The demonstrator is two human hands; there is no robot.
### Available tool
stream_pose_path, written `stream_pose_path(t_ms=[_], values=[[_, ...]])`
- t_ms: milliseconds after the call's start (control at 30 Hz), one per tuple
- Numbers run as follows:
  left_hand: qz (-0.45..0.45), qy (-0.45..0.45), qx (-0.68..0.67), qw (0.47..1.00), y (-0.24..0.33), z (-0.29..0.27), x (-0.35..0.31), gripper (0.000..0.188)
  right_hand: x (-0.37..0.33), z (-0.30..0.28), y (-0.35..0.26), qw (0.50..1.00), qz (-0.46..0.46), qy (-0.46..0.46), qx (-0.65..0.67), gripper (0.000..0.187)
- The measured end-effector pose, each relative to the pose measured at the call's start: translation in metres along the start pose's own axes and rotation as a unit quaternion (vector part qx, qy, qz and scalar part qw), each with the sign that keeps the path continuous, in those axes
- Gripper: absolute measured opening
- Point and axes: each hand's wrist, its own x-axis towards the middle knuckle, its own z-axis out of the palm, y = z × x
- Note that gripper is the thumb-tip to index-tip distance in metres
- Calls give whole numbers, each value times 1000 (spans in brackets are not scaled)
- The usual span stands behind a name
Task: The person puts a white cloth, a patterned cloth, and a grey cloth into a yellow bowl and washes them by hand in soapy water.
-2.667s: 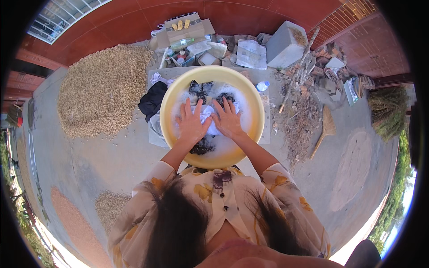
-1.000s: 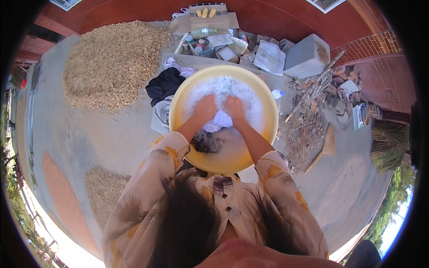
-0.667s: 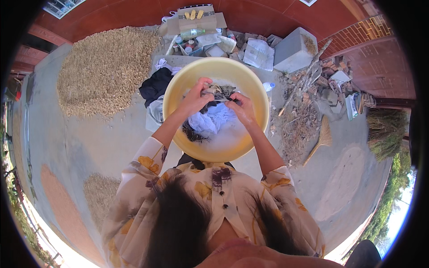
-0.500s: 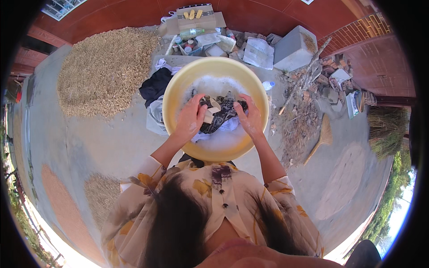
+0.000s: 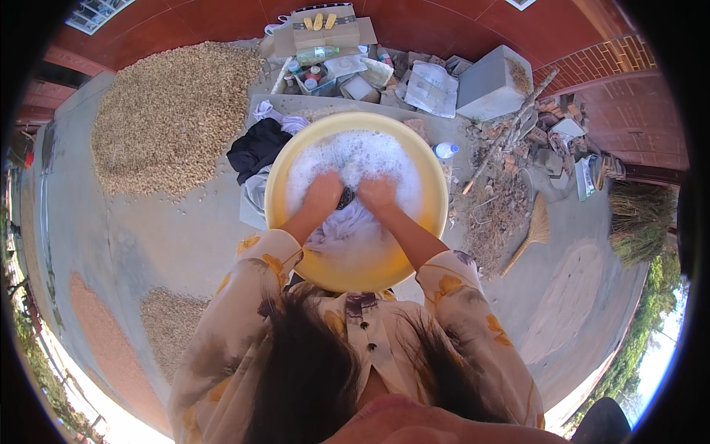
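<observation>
Head view: near the centre of the frame, the left hand [image 5: 323, 191] and the right hand [image 5: 377, 192] are side by side, a little apart, both sunk past the fingers in white foam [image 5: 370, 152]. The foam hides the fingertips, so I cannot tell whether either hand is spread, closed or pinching anything. A dark cloth [image 5: 345, 197] shows in the gap between them, and a white cloth [image 5: 347, 224] lies just below it in the frame, bunched and partly under suds. All of this sits inside a round yellow basin [image 5: 441, 200], its rim well clear of both hands. The forearms come up from the lower part of the frame, out of flowered sleeves [image 5: 259, 288]. Just left of the basin, a black cloth [image 5: 259, 148] lies heaped beside it; just right is a small bottle [image 5: 445, 150] with a blue cap. In the upper left a wide tan pile [image 5: 174, 115] covers the floor. At top centre three cobs [image 5: 319, 21] lie on a carton [image 5: 325, 38], with a green bottle [image 5: 316, 55] just below. Toward the upper right stand a grey block [image 5: 488, 85] and, farther out, broken bricks [image 5: 551, 133]. A broom [image 5: 538, 226] lies right of centre.
</observation>
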Motion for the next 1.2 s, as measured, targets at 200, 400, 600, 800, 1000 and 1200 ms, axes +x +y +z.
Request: stream_pose_path(t_ms=[200, 400, 600, 800, 1000, 1200], values=[[178, 72, 72, 979, -76, 100, 95, 34, 12, 2, 3, 968, 86, 120, 201, 30], [-4, 272, -347, 897, -30, 7, 64, 48, 0, -67, 36, 847, 164, 130, 489, 35], [-50, 207, -575, 790, -12, -73, -50, 45, -80, -136, 36, 723, 157, 158, 653, 29], [65, 240, -436, 865, -17, -47, -89, 24, -107, -134, 47, 876, 162, -3, 455, 53], [86, 256, -38, 962, -6, -8, -101, 65, -86, -97, -10, 981, 46, 91, 168, 64], [13, 177, -11, 984, 19, 12, -60, 66, -44, -71, -23, 995, 2, 95, 38, 41]])
